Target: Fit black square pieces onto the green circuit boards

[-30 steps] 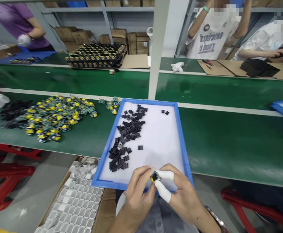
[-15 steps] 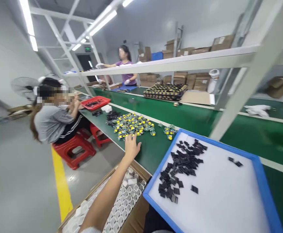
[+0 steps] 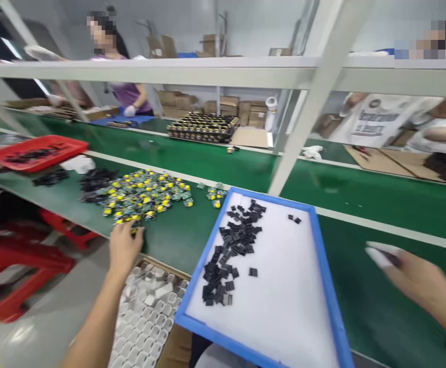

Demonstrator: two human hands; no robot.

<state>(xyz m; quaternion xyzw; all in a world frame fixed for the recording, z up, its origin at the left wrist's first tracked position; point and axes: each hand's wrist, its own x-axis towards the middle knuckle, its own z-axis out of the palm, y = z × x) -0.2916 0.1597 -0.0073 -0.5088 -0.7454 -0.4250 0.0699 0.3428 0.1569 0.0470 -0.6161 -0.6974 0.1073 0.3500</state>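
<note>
My left hand [image 3: 125,244] reaches to the near edge of a heap of small yellow-and-green parts [image 3: 146,197] on the green bench, its fingers curled down onto the nearest pieces. My right hand [image 3: 412,273], with white cots on its fingertips, hovers blurred over the green surface to the right of the blue-rimmed tray [image 3: 325,266]. Something dark shows at its fingertips, but I cannot make it out. The tray's white floor carries a loose pile of small black pieces [image 3: 230,250] on its left side.
A cardboard box of white cell trays [image 3: 146,312] sits below the bench edge. A slanted white post [image 3: 303,122] rises behind the tray. A red tray [image 3: 34,153] and red stools [image 3: 19,266] are on the left. Other people work across the far belt.
Both hands held a small part together over the tray's near edge. They have since parted: the left went to the heap of parts, the right swung out to the tray's right. The view turned left, then partly back.
</note>
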